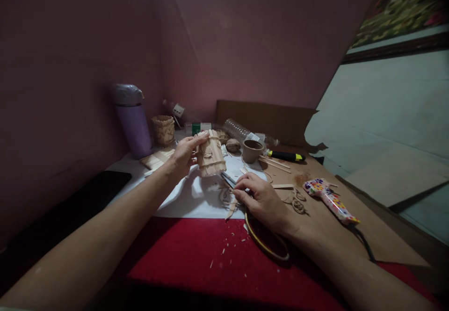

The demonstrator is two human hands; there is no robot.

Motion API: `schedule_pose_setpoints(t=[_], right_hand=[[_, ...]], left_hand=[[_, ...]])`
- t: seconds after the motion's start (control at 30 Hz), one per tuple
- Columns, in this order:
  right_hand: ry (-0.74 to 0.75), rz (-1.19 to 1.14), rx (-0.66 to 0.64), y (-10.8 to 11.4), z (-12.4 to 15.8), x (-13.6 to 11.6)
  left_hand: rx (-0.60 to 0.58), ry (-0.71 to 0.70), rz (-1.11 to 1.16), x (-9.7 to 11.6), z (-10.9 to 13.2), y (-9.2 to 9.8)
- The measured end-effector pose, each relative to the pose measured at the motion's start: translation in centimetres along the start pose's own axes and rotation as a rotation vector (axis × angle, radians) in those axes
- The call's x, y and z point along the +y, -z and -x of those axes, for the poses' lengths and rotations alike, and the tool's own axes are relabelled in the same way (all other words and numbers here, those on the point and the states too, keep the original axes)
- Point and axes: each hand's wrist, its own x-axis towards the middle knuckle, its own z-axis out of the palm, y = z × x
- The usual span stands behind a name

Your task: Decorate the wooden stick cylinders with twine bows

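My left hand [185,154] grips a small holder made of craft sticks [212,154] by its upper left side and keeps it raised above the white sheet. Twine runs round the holder near its top and bottom, with a knotted bit at the middle. My right hand [261,201] is closed around a pair of scissors [228,180]. Their blades point at the holder's lower edge, and a large yellow-rimmed handle loop hangs below the hand. I cannot tell whether the blade tips touch the holder. Twine scraps and stick pieces lie beneath the blades.
Behind stand a purple tumbler [132,126], a finished-looking stick holder [163,130], twine balls [233,145], a plastic bottle [238,130] and a brown pot [252,151]. On cardboard at right lie a cutter [286,156], a patterned glue gun [329,201] and twine coils [298,205].
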Motion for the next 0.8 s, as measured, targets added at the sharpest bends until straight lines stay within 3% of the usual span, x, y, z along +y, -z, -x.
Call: schedule_pose_setpoints(t=[0.8], right_hand=[[0.005,0.009,-0.004,-0.1,0.0,0.08]], left_hand=[[0.041,-0.067,-0.016,0.08,0.41,-0.25]])
